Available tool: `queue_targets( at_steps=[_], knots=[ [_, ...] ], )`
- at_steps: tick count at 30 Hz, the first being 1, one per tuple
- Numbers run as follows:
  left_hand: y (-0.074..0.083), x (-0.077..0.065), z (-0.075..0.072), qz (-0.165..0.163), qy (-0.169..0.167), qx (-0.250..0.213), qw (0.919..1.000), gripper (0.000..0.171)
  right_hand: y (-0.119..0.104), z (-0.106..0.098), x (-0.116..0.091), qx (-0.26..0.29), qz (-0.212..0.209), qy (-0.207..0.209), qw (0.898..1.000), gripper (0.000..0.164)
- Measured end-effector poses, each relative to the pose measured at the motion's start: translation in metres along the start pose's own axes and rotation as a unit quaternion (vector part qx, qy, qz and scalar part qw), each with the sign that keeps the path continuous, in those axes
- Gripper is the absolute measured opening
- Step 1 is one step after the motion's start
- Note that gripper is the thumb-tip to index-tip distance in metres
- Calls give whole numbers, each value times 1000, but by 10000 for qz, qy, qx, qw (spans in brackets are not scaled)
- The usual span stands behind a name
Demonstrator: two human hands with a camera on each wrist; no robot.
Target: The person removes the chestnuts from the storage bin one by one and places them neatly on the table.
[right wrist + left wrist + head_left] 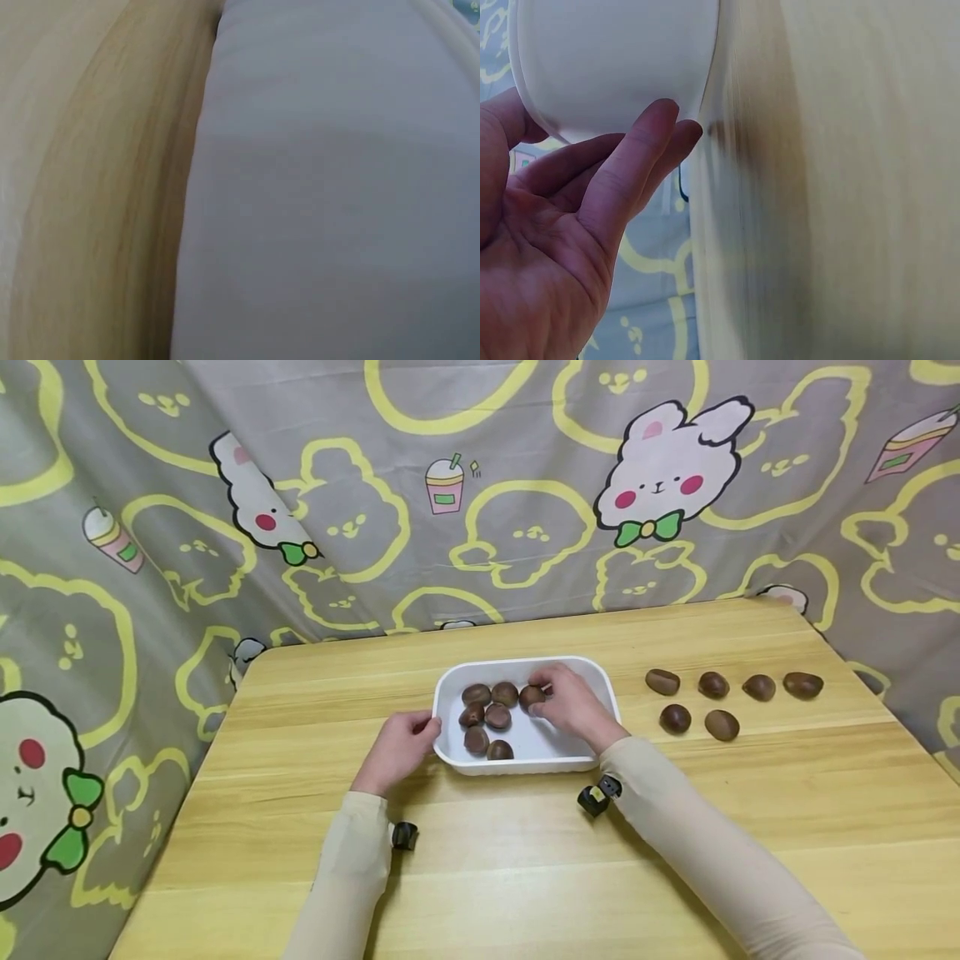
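A white rectangular tray [551,742] sits on the table, with several brown chestnuts [498,717] grouped in its left half. My left hand [396,747] holds the tray's left end. In the left wrist view, the thumb is at the rim and the fingers [634,161] lie against the outer wall. Reaching over the near side, my right hand [573,703] pinches a chestnut [532,698] inside the tray, right of the others. Whether that chestnut touches the tray floor I cannot tell. The tray's outer wall [330,195] fills most of the right wrist view, which hides the right hand.
Several more chestnuts lie on the table [495,877] to the right of the tray, in a back row [713,685] and a pair nearer me [676,719]. A patterned curtain [420,560] hangs behind the table and along its left side.
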State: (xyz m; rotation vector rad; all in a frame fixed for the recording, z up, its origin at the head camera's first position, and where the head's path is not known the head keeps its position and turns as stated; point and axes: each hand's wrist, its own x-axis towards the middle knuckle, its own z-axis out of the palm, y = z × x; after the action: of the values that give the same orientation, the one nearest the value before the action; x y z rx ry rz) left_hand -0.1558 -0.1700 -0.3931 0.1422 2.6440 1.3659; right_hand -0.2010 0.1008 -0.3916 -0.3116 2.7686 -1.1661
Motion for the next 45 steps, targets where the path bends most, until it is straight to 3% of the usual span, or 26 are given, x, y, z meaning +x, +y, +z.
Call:
queue_targets(
  at_steps=[7,19,28,45],
  knots=[
    [1,0,-3,54,79,104,9999,33,-3,3,8,173,24,-117,9998,33],
    [3,0,-1,70,85,128,9999,31,-1,1,5,38,27,-192,9998,29],
    [1,-4,2,39,131,219,9997,29,-1,3,-1,215,334,-189,9990,36],
    [6,-2,3,-9,72,439,9990,30,-5,-21,-13,343,-125,220,9991,35]
  ],
)
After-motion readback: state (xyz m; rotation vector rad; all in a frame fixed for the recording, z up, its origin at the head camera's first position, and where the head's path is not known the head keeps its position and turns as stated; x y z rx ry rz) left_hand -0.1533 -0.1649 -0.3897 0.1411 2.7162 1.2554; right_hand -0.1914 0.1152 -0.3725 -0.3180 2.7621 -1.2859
